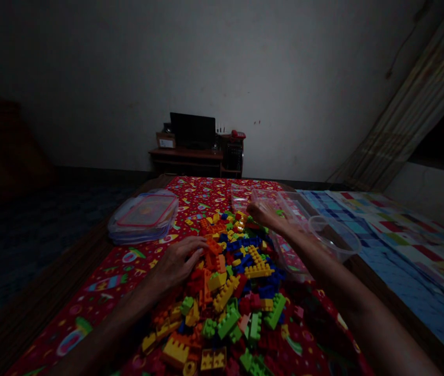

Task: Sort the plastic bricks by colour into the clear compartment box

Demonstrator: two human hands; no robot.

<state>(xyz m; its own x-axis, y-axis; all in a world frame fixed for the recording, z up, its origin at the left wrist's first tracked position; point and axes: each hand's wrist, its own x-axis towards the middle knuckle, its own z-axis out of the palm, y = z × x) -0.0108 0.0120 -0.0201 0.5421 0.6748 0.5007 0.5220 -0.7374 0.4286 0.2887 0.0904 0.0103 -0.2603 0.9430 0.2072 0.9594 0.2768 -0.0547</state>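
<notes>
A heap of coloured plastic building blocks point(230, 282) covers the middle of a table with a red patterned cloth point(108, 277). My left hand point(178, 261) lies on the left side of the heap, fingers curled over orange and red blocks. My right hand point(263, 213) reaches to the far end of the heap, fingers bent among the blocks next to clear plastic containers point(284, 203). What either hand grips is too dim to make out.
A stack of clear lids with red rims point(143, 214) sits at the table's left. A round clear tub point(334, 235) stands at the right edge. Beyond are a patterned mat point(394, 235), a desk with a monitor point(193, 130), and a white wall.
</notes>
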